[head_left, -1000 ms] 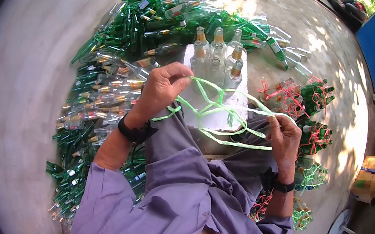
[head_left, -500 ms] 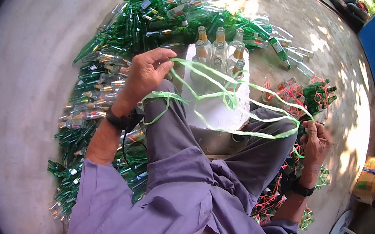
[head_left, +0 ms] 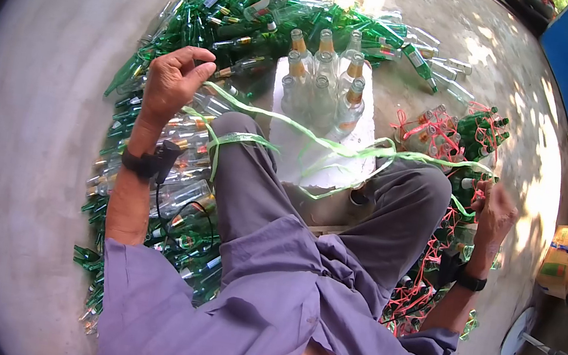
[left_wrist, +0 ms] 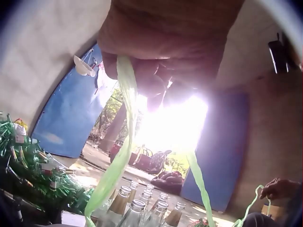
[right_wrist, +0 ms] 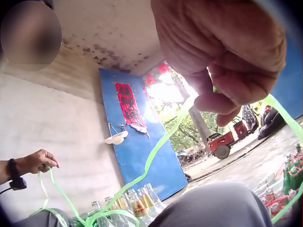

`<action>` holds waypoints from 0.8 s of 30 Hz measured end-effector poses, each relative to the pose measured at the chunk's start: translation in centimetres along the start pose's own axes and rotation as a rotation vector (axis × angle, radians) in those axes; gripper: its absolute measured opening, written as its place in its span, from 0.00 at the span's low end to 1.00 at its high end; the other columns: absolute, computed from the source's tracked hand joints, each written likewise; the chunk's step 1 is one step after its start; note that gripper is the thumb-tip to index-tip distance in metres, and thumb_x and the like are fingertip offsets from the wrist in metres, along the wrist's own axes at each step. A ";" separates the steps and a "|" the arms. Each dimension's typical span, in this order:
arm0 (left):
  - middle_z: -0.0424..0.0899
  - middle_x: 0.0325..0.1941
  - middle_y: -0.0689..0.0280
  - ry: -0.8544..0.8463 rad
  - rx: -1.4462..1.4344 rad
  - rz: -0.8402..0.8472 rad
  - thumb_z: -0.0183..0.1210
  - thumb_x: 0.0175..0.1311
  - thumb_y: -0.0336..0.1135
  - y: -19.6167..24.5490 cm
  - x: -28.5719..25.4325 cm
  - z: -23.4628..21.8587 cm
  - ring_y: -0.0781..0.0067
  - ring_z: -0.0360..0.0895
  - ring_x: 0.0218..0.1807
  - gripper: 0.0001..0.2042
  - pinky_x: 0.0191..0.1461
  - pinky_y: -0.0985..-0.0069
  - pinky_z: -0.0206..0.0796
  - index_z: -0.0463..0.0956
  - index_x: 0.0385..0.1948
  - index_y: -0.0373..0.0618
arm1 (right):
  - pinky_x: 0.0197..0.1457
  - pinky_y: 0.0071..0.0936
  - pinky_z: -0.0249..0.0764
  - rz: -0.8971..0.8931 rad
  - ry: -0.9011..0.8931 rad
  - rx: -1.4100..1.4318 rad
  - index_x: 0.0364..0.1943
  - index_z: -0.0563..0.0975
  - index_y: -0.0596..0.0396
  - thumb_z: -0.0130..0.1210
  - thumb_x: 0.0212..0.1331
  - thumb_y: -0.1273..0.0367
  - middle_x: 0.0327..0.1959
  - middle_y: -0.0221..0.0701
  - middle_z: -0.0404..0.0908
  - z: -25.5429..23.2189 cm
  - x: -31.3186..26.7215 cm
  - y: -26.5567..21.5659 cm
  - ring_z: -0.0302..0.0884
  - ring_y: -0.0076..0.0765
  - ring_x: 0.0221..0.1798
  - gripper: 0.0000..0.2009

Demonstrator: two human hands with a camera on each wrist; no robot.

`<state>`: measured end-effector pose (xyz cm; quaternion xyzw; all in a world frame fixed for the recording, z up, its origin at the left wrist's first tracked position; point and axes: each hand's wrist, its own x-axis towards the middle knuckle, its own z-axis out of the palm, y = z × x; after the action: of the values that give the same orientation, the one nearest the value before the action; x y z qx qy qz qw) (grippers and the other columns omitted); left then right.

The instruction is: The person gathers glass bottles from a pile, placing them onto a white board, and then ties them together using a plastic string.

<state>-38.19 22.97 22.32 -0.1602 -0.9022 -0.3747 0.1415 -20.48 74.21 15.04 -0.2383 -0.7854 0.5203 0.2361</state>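
A light green plastic strip (head_left: 305, 132), partly knotted and looped, stretches between the hands over the knees. At the left, the left hand (head_left: 173, 84) pinches one end between thumb and fingers; in the left wrist view the strip (left_wrist: 124, 142) hangs down from those fingers. Out past the other knee, the right hand (head_left: 494, 218) holds the opposite end with curled fingers, slightly blurred. Its strip (right_wrist: 158, 149) runs down from the fingers in the right wrist view. Behind the strip, several clear glass bottles (head_left: 350, 107) stand upright on a white block (head_left: 356, 144).
A large pile of green bottles (head_left: 204, 26) and rows of clear bottles (head_left: 188, 152) lie along the left and back. To the right stand bottle bundles (head_left: 478, 129) tied with red strips. A fan (head_left: 516, 333) and a cardboard box (head_left: 562, 259) are farther right.
Both hands have moved apart, the left going farther left and up, the right farther right. The strip's wide loops have drawn out into a longer, narrower line across the knees.
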 end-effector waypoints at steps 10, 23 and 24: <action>0.82 0.26 0.74 -0.256 -0.160 -0.221 0.63 0.61 0.32 -3.5 -2.0 -3.3 0.88 0.73 0.29 0.08 0.35 0.85 0.65 0.82 0.37 0.39 | 0.20 0.13 0.56 -0.017 0.193 0.163 0.39 0.84 0.57 0.57 0.67 0.65 0.17 0.23 0.75 -3.3 0.7 0.8 0.64 0.13 0.18 0.10; 0.80 0.24 0.72 0.050 0.166 -0.468 0.60 0.62 0.37 -17.4 -12.4 -8.3 0.84 0.72 0.28 0.11 0.34 0.80 0.64 0.82 0.30 0.36 | 0.20 0.11 0.58 -0.033 0.388 0.107 0.41 0.83 0.60 0.54 0.69 0.67 0.28 0.28 0.83 -7.5 -1.9 7.5 0.67 0.12 0.20 0.10; 0.80 0.24 0.72 0.031 0.183 -0.509 0.59 0.62 0.37 -19.8 -13.8 -8.5 0.83 0.73 0.29 0.11 0.35 0.81 0.64 0.82 0.31 0.37 | 0.20 0.10 0.59 0.014 0.394 0.108 0.40 0.82 0.60 0.55 0.69 0.67 0.31 0.30 0.84 -8.4 -2.1 9.0 0.68 0.12 0.20 0.10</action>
<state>-32.32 1.06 10.42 0.0911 -0.9413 -0.3174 0.0703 -12.44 81.92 9.36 -0.3280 -0.6933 0.5067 0.3938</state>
